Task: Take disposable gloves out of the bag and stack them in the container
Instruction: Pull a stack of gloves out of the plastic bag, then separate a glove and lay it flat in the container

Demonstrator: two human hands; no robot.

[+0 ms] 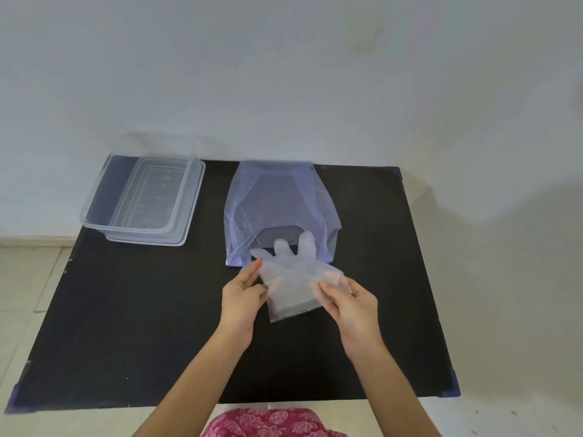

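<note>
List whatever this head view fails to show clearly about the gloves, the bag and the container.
- Glove count: the glove held by the left hand and right hand is translucent; one or several layers, unclear.
- Bag: its film blurs any remaining contents.
- Container: clear walls overlap; lid underneath or second tub, unclear.

Both bare forearms reach forward over the table, wrists nearly level. The left hand (241, 291) pinches the glove (291, 279) at its left edge with fingertips, while the right hand (348, 299) grips its right edge, thumb on top.
</note>
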